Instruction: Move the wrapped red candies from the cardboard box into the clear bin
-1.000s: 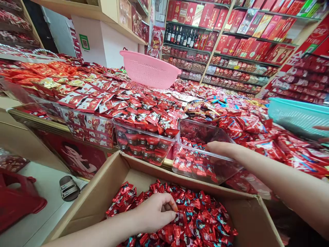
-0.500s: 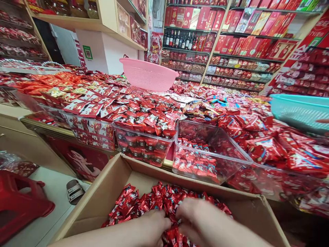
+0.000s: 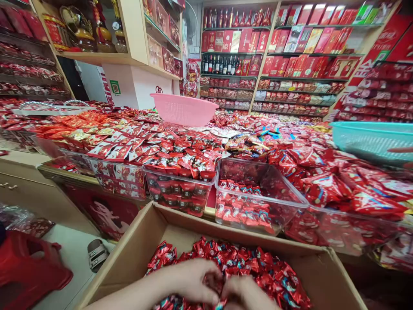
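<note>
Red-wrapped candies (image 3: 264,267) lie heaped in an open cardboard box (image 3: 322,275) right in front of me. My left hand (image 3: 196,280) is down in the heap, its fingers and thumb curled around red wrappers. Close beside it, my right hand (image 3: 245,292) is bent inward with fingers closed at the same candies; its fingertips are partly hidden. Past the box's far edge stands a clear plastic bin (image 3: 258,200) part filled with neatly laid red candies. A second clear bin (image 3: 177,193), to its left, is heaped with dark-and-red packets.
A pink basket (image 3: 185,112) rests on the candy display. At right is a turquoise basket (image 3: 371,137) with another person's finger (image 3: 400,150) at it. A red stool (image 3: 32,267) and a sandal (image 3: 97,255) are on the floor at left. Stocked shelves (image 3: 258,77) line the back.
The view has tilted up slightly, so the scene sits lower. My left hand has moved nearer the right one, and its fingers now curl around wrappers. The right hand sits lower in the box.
</note>
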Tool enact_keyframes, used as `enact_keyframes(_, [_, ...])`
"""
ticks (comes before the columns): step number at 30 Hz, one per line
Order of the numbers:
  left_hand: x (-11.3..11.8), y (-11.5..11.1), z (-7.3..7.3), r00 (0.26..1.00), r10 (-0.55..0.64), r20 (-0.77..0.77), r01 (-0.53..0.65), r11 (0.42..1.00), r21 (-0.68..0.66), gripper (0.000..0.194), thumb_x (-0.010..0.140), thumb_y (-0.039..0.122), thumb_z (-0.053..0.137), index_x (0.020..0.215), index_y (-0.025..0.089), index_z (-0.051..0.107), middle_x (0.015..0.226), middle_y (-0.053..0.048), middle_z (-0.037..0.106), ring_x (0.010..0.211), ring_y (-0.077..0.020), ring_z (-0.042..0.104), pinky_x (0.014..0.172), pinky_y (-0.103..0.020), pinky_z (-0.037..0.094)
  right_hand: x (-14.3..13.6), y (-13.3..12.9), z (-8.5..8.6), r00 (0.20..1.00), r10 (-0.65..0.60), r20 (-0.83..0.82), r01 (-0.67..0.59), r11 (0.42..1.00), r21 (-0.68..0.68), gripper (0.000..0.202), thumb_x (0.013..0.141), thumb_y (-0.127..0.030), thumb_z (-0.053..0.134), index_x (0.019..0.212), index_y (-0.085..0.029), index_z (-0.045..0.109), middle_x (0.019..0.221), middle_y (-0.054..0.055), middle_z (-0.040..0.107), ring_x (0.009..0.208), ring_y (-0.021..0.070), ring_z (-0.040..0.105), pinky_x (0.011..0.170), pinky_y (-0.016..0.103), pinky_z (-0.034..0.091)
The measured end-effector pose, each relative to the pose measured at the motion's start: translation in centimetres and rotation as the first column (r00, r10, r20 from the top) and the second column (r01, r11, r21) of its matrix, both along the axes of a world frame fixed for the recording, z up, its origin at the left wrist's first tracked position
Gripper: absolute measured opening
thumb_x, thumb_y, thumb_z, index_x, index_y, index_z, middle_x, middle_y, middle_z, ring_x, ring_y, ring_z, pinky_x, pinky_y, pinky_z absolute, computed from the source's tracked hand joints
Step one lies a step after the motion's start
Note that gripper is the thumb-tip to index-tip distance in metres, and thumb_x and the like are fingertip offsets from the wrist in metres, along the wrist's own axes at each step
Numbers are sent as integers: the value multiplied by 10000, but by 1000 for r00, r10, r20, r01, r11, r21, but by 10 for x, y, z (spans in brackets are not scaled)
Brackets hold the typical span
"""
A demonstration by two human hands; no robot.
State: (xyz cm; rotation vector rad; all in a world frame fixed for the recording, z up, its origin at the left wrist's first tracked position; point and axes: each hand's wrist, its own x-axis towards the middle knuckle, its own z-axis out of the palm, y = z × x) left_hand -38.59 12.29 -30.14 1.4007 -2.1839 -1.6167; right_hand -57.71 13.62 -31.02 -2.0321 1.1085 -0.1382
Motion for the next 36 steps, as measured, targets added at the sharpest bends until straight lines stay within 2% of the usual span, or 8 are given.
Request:
enact_keyframes(5, [-4,-10,35,868,237,-436,-134,958,253,492,728,421,577,1133,151,507,927,-69,627,714,-134,591,604,-244,442,-6,-14,30,884,-300,358,203,937,284,192,695,-321,598,690,-137,546,602,-16,547,554,94,450,521,212,334])
enact_keyframes(15, [-15,3,49,719,472,-510,-337,879,338,371,686,405,624,893,98,599,683,-61,657,597,-131,618,517,-197,398,-1,4,43,682,-506,528,255,842,476,348,710,-485,591,662,-143,550,572,-18,548,512,75,447,529,212,348])
enact_keyframes(18, [-16,5,45,752,459,-473,-402,888,223,323,714,380,584,888,108,574,668,-40,645,583,-130,605,527,-213,409,1,7,37,710,-449,543,339,893,295,257,756,-405,561,813,-154,564,674,10,588,611,112,519,588,233,413])
enact_keyframes(22, [-15,9,35,790,417,-450,-410,904,119,262,754,329,536,933,141,505,668,2,623,531,-102,565,489,-198,379,4,12,36,873,-110,475,256,932,-255,280,769,-204,536,1046,-219,502,1085,66,550,977,168,523,850,307,433])
enact_keyframes(28, [-16,15,40,708,460,-535,-424,884,198,360,785,426,476,1040,180,414,626,49,551,483,-90,534,445,-189,351,5,20,47,954,83,288,136,736,-663,266,768,-62,445,984,-210,492,1049,72,556,981,150,523,813,267,469])
enact_keyframes(32, [-15,13,50,646,500,-577,-414,864,285,351,819,451,395,1016,162,417,704,-17,613,567,-114,583,496,-204,364,-9,4,112,974,84,211,154,438,-886,215,775,-76,480,945,-202,516,929,49,603,892,154,530,785,293,448])
enact_keyframes(34, [-14,11,49,651,481,-587,-398,875,276,282,801,382,445,954,145,443,711,-32,624,574,-108,571,536,-216,378,-16,-21,154,977,-75,202,213,224,-951,131,761,-165,545,886,-203,552,912,43,624,861,176,522,795,333,420])
enact_keyframes(36, [-14,10,44,683,448,-577,-366,894,259,213,767,291,484,920,144,456,705,-18,617,578,-108,563,587,-242,402,-17,-58,188,950,-276,147,197,162,-967,101,753,-259,549,820,-187,570,832,52,635,792,190,532,736,333,425])
